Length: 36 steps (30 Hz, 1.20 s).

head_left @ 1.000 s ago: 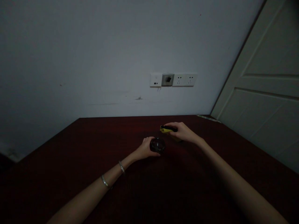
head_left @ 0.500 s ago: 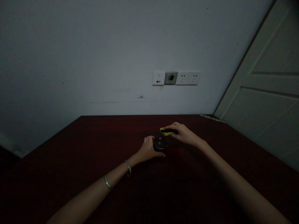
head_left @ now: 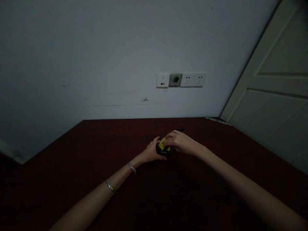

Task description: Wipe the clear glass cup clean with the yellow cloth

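A small dark glass dish (head_left: 164,153) with an angular, shiny rim stands on the dark red table. My left hand (head_left: 151,151), with two silver bangles on its arm, is curled round the dish's left side, thumb along the near edge. From the right, my right hand (head_left: 177,140) reaches over the dish, fingers bent down round a yellow and black cloth (head_left: 161,145). This bunched cloth is pressed into the mouth of the dish, hiding most of the inside. A thin black object (head_left: 181,130) shows just behind my right hand; its kind is unclear.
The dark red tabletop (head_left: 115,138) runs back to a pale wall (head_left: 108,57). Sockets and switches (head_left: 181,80) are set in the wall. A light panelled door (head_left: 276,93) stands to the right, with a patterned strip (head_left: 218,121) at the table's back right corner.
My right hand has moved left and down, bringing the yellow and black cloth from above and behind the dish into its mouth. My left hand keeps its hold, shifted very slightly left.
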Motion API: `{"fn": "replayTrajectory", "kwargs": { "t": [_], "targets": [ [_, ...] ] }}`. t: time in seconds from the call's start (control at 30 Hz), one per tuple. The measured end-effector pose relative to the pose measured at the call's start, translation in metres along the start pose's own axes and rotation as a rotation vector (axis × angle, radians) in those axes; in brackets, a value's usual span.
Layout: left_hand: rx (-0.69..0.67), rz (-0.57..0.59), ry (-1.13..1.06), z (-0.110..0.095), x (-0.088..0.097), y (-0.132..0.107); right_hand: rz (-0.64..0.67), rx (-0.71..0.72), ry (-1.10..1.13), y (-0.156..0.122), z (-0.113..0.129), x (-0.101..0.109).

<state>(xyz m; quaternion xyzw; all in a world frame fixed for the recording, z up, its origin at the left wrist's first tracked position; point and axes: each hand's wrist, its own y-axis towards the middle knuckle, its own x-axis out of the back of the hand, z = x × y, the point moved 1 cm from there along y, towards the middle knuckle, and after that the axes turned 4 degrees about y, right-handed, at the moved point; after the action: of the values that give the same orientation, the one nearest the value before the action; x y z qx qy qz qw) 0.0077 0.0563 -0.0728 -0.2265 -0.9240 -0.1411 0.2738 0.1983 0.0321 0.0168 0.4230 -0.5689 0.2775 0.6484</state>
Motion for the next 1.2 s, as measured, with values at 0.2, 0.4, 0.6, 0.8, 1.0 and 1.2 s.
{"fn": "replayTrajectory", "kwargs": {
  "t": [0.2,0.4,0.6,0.8,1.0,1.2],
  "targets": [
    [-0.018,-0.021,0.063,-0.004,0.001,0.001,0.148,0.236,-0.101,0.009,-0.006,-0.002],
    [-0.019,-0.036,0.118,-0.012,0.003,0.0,0.242,0.437,-0.172,0.016,-0.008,-0.005],
    [-0.021,-0.053,0.146,-0.014,0.004,-0.001,0.305,0.509,-0.225,0.024,-0.015,-0.006],
    [-0.006,-0.082,0.155,-0.012,0.003,-0.004,0.358,0.442,-0.272,0.035,-0.011,-0.011],
    [-0.017,-0.083,0.158,-0.01,0.004,-0.004,0.413,0.263,-0.268,0.043,0.0,-0.013],
    [-0.012,-0.102,0.17,-0.008,0.001,-0.006,0.503,0.085,-0.199,0.049,0.012,-0.001]
  ]
}}
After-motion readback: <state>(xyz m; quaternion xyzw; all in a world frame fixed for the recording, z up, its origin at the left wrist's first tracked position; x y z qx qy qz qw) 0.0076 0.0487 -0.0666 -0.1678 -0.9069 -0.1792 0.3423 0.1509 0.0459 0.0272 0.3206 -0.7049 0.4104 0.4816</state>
